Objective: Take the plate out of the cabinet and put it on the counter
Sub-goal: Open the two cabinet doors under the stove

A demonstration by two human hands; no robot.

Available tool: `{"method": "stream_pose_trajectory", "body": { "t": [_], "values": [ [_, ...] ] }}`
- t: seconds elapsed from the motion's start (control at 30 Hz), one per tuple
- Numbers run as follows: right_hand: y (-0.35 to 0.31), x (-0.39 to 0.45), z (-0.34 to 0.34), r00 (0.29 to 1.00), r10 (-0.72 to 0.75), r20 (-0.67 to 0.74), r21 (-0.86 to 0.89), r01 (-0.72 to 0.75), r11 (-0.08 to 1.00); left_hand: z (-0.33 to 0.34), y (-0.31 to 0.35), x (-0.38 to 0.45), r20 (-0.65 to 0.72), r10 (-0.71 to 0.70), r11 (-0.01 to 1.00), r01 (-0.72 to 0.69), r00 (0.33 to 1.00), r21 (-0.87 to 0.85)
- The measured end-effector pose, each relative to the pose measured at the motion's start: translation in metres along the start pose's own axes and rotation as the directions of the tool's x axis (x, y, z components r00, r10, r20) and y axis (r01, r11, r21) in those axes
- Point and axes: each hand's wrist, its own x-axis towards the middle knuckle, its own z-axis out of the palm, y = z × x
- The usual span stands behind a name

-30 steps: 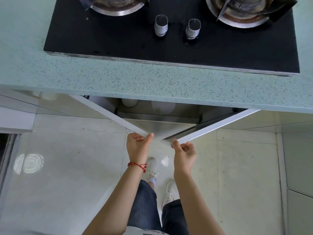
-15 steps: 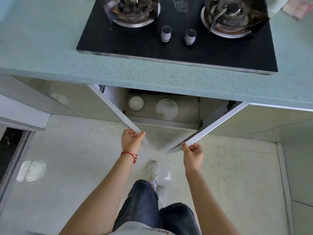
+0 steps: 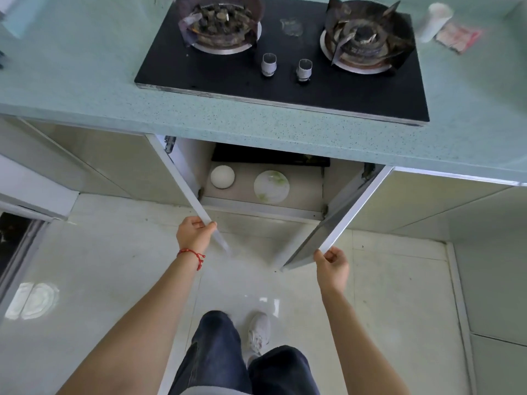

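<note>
Both cabinet doors stand swung wide, the left hand (image 3: 195, 233) gripping the left door (image 3: 185, 186) edge, the right hand (image 3: 332, 265) pinching the right door (image 3: 348, 215) corner. The plate (image 3: 271, 186) lies flat on the cabinet shelf (image 3: 302, 186) beside a white bowl (image 3: 222, 177), below the worktop (image 3: 256, 124) overhang.

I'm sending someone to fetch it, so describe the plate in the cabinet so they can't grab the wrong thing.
Look under the gas stove, inside the open cabinet below the counter. Two round white things sit on its floor. The plate is the right-hand one: wider, flat, with faint green markings, unlike the plain domed piece to its left.
</note>
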Motion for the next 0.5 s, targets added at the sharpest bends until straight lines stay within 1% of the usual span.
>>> {"method": "stream_pose_trajectory", "body": {
  "t": [0.1,0.23,0.37,0.5],
  "values": [
    [0.006,-0.002,-0.011,0.999,-0.026,-0.037,-0.058,0.024,0.998,-0.011,-0.007,-0.002,-0.023,0.012,0.999,-0.012,1.0,0.04],
    [0.016,-0.004,-0.024,0.996,-0.037,-0.076,-0.058,0.033,0.998,-0.027,-0.018,-0.007,-0.061,0.052,0.997,-0.048,0.997,0.064],
    [0.023,-0.005,-0.038,0.987,-0.072,-0.141,-0.095,0.059,0.994,-0.043,-0.027,-0.008,-0.068,0.064,0.994,-0.058,0.996,0.093],
    [0.035,-0.001,-0.054,0.977,-0.1,-0.19,-0.178,0.066,0.982,-0.055,-0.035,-0.006,-0.067,0.062,0.996,-0.057,0.996,0.074]
  ]
}}
